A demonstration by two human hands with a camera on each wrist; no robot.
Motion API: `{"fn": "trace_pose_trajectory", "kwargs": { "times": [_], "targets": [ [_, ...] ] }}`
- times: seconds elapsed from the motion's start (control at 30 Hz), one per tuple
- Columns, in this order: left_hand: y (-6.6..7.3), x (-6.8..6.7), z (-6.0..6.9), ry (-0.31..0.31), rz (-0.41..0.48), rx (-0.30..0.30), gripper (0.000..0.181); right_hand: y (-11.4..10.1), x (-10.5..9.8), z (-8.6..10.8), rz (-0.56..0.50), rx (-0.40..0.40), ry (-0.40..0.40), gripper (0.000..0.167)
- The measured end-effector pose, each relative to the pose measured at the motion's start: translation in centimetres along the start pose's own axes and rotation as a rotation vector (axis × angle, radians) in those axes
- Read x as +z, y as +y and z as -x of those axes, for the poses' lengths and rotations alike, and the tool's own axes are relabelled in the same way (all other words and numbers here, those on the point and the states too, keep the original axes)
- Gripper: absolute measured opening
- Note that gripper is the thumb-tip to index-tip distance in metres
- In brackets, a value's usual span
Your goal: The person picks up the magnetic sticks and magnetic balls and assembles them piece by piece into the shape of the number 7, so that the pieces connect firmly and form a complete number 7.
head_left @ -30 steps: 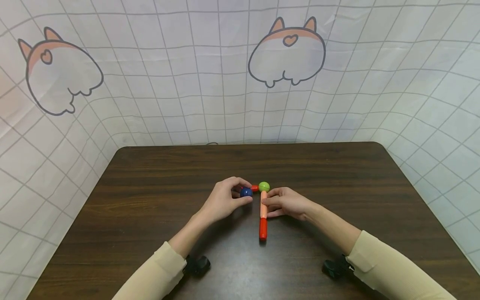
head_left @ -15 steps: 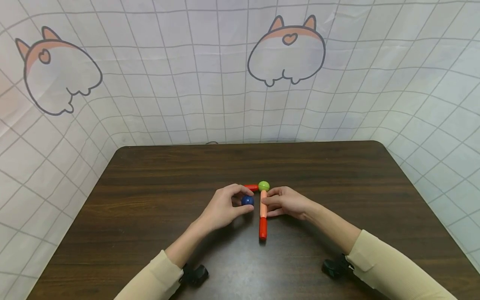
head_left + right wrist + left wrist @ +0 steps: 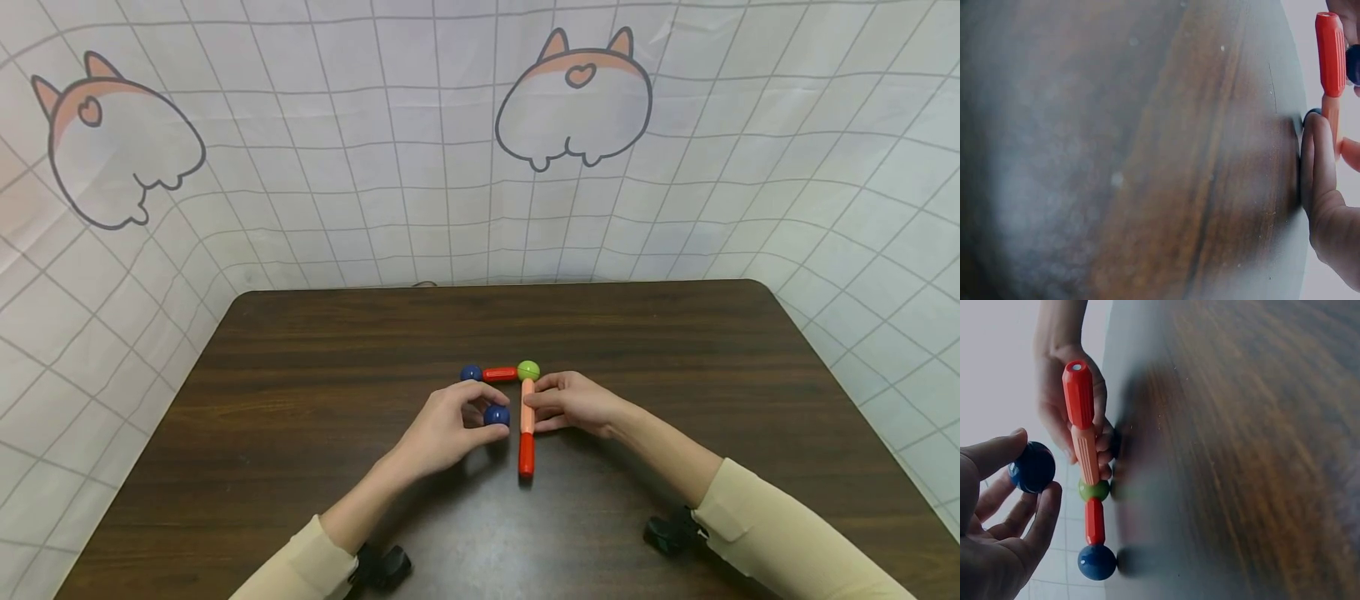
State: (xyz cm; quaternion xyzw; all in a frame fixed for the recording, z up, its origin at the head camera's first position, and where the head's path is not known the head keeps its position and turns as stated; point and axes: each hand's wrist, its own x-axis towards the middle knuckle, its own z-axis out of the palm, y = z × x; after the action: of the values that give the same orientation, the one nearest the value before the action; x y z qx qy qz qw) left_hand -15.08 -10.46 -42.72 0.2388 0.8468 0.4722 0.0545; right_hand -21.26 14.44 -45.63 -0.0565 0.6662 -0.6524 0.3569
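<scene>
My left hand [image 3: 441,427] pinches a glossy blue ball [image 3: 497,417] between thumb and fingers, apart from the rods beside it. The left wrist view shows that ball [image 3: 1033,467] near the hand's fingertips. My right hand [image 3: 579,406] holds a peach rod [image 3: 528,408] from its right side. A red rod [image 3: 527,457] continues the peach one toward me, its near end bare. At the far end of the peach rod sits a green ball [image 3: 528,371]. From it a second red rod [image 3: 499,375] runs left to another blue ball [image 3: 471,373], forming a corner.
Everything lies on a dark wood-grain table [image 3: 337,342]. A white gridded cloth [image 3: 442,200] with cartoon animal prints hangs behind and at both sides. Black wrist cameras [image 3: 390,568] sit under both forearms.
My left hand has come toward me with the blue ball, baring the far red rod and the other blue ball. The right hand stays on the peach rod.
</scene>
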Motion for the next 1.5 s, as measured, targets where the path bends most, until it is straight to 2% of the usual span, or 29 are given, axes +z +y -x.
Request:
{"fn": "trace_pose_trajectory", "kwargs": {
  "times": [0.5,0.93,1.5],
  "targets": [
    [0.2,0.3,1.3,-0.044,0.074,-0.034,0.031,0.1,-0.1,-0.1,0.001,0.009,0.008,0.043],
    [0.4,0.6,2.6,-0.107,0.056,-0.072,0.029,-0.1,0.1,0.1,-0.002,0.018,0.015,0.043],
    [0.8,1.0,4.0,-0.153,0.135,-0.105,0.027,-0.1,0.0,0.0,0.001,0.014,0.008,0.044]
  ]
}}
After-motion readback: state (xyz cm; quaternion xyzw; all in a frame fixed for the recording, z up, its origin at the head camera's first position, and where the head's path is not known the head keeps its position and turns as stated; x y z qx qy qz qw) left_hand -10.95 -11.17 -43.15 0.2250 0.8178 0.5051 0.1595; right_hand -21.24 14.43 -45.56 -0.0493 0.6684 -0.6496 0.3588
